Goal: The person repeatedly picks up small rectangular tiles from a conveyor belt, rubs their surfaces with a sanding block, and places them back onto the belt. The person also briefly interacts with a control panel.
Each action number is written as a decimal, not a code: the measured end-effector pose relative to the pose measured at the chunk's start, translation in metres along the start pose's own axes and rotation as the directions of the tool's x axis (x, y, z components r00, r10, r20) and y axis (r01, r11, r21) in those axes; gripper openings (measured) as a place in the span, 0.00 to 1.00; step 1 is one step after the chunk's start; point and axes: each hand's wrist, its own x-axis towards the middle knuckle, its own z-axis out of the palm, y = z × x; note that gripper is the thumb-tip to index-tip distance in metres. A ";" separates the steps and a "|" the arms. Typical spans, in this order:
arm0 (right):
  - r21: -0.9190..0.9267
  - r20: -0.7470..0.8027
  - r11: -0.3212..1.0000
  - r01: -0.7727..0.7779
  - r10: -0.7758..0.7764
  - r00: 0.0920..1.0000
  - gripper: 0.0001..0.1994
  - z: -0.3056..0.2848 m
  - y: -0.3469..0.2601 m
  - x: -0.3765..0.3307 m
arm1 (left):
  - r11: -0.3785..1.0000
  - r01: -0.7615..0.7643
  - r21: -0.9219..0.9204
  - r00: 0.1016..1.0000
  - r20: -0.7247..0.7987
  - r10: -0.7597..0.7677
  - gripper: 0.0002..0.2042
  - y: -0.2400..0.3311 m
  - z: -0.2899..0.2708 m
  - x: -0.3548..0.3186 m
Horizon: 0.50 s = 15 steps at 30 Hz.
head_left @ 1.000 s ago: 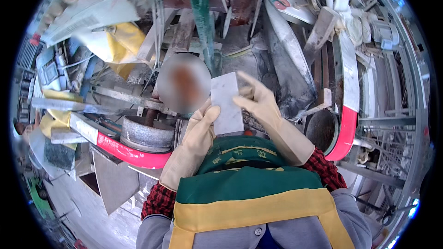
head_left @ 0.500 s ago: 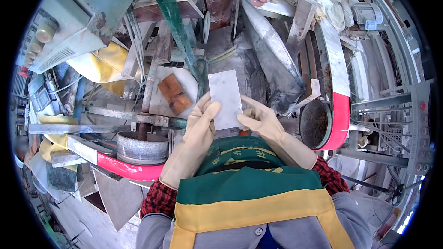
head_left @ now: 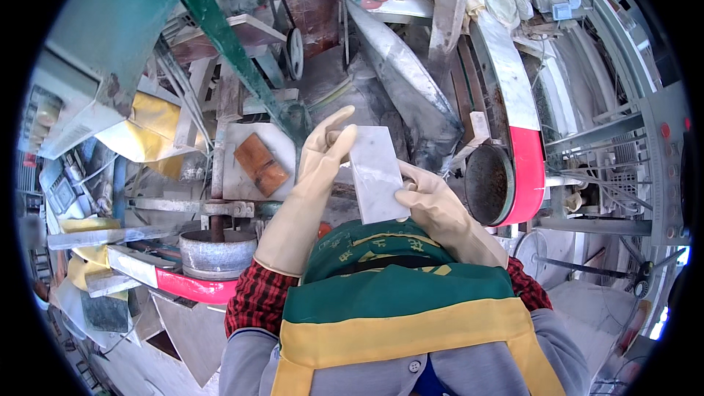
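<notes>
A rectangular white marble tile (head_left: 378, 176) with faint grey veins hangs in front of my apron, its left edge face turned into view. My right hand (head_left: 429, 194), in a cream rubber glove, grips the tile by its lower right edge, thumb on the front and fingers behind. At the tile's upper left corner is my left hand (head_left: 326, 147), gloved the same way, with thumb and fingers apart. Whether its thumb touches the tile's edge I cannot tell. A brown-orange stone piece (head_left: 261, 164) lies on a pale slab (head_left: 238, 139) to the left.
Red-and-white belts run round a metal drum (head_left: 218, 253) at left and another drum (head_left: 490, 185) at right. A green metal post (head_left: 227, 44) slants down ahead of me. Beyond the tile lies a grey, dusty metal guard (head_left: 407, 66). A control panel (head_left: 667, 169) stands far right.
My left hand has loosened from the tile and opened. The tile has turned, showing its edge face, and sits slightly lower and to the right. The whole view has shifted slightly.
</notes>
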 end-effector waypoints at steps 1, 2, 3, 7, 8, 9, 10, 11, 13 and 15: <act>0.005 -0.024 0.999 0.041 -0.041 0.999 0.27 -0.006 0.005 -0.002 | 1.000 0.016 -0.017 1.000 -0.010 -0.016 0.29 -0.002 0.009 0.006; 0.035 -0.060 0.998 0.060 -0.058 0.997 0.27 -0.012 0.010 -0.003 | 0.999 0.033 -0.009 0.999 -0.030 -0.033 0.30 -0.017 0.011 0.015; 0.067 -0.098 0.994 0.081 -0.075 0.992 0.26 -0.019 0.014 -0.005 | 0.999 0.006 0.038 1.000 0.004 -0.006 0.31 -0.022 0.020 0.016; 0.019 -0.133 0.960 0.278 -0.273 0.953 0.25 -0.035 -0.003 -0.022 | 0.992 0.041 0.115 0.975 0.211 -0.065 0.41 -0.040 0.047 -0.002; 0.000 -0.242 0.962 0.272 -0.264 0.934 0.24 -0.069 0.015 -0.019 | 0.982 0.057 0.182 0.966 0.237 -0.101 0.41 -0.044 0.051 -0.009; -0.017 -0.355 0.964 0.267 -0.255 0.899 0.23 -0.104 0.032 -0.017 | 0.966 0.070 0.250 0.953 0.269 -0.139 0.41 -0.046 0.056 -0.014; 0.024 -0.488 0.946 0.323 -0.271 0.830 0.24 -0.122 0.036 -0.016 | 0.955 0.107 0.278 0.944 0.273 -0.186 0.41 -0.049 0.057 -0.016; 0.057 -0.611 0.922 0.384 -0.272 0.743 0.24 -0.134 0.033 -0.017 | 0.941 0.144 0.307 0.933 0.275 -0.233 0.41 -0.050 0.054 -0.017; -0.032 -0.779 0.880 0.474 -0.319 0.540 0.25 -0.165 0.018 -0.018 | 0.920 0.185 0.346 0.924 0.258 -0.283 0.41 -0.055 0.039 -0.017; -0.139 -0.895 0.889 0.437 -0.301 0.328 0.28 -0.198 0.002 -0.023 | 0.927 0.176 0.332 0.956 0.166 -0.241 0.38 -0.058 0.018 -0.024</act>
